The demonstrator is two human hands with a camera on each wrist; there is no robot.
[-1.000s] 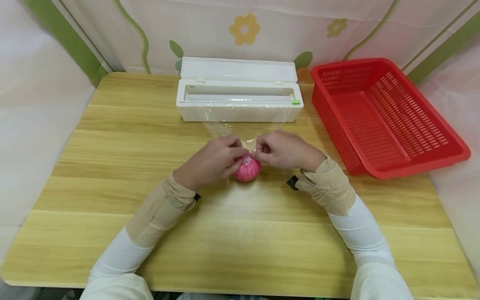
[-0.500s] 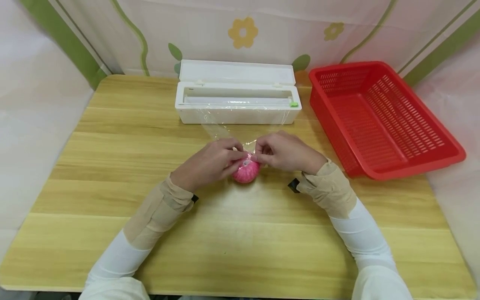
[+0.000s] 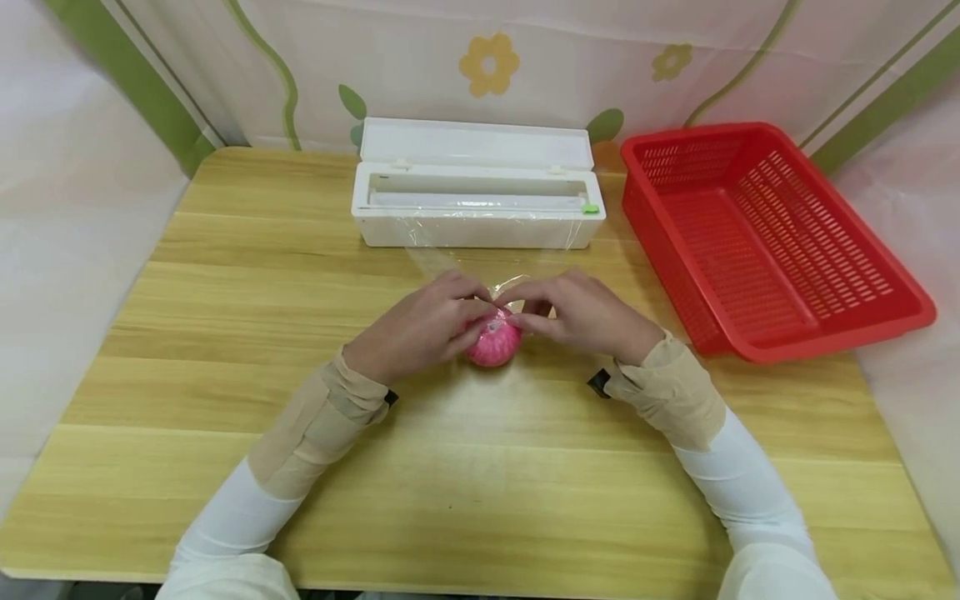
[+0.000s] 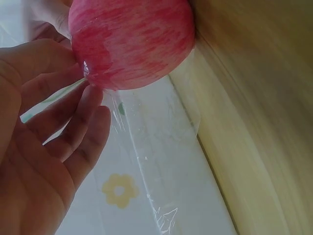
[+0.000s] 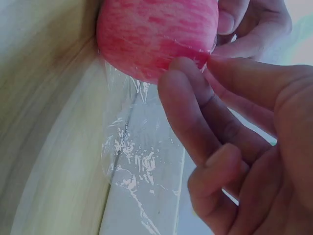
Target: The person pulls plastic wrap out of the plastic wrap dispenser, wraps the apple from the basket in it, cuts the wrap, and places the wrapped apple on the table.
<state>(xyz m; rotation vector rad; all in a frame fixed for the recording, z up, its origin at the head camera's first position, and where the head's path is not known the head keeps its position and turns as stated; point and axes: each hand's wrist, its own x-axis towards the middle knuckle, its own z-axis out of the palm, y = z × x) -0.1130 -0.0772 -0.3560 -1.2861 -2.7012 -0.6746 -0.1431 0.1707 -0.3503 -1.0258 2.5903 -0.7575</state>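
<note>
The wooden table [image 3: 480, 500] carries the red basket [image 3: 667, 267] at far right and the white dispenser box [image 3: 380, 231] at far centre, its lid [image 3: 476, 145] raised, presumably to let the clear film [image 5: 131, 147] feed out. The film extends toward the near side. The left hand [image 3: 423, 325] grasps the film-covered pink apple [image 3: 493, 343], likely steadying it on the table; the right hand [image 3: 581, 315] touches its right side. Whether the right hand pinches film cannot be determined; fingers partly hide the apple's top.
</note>
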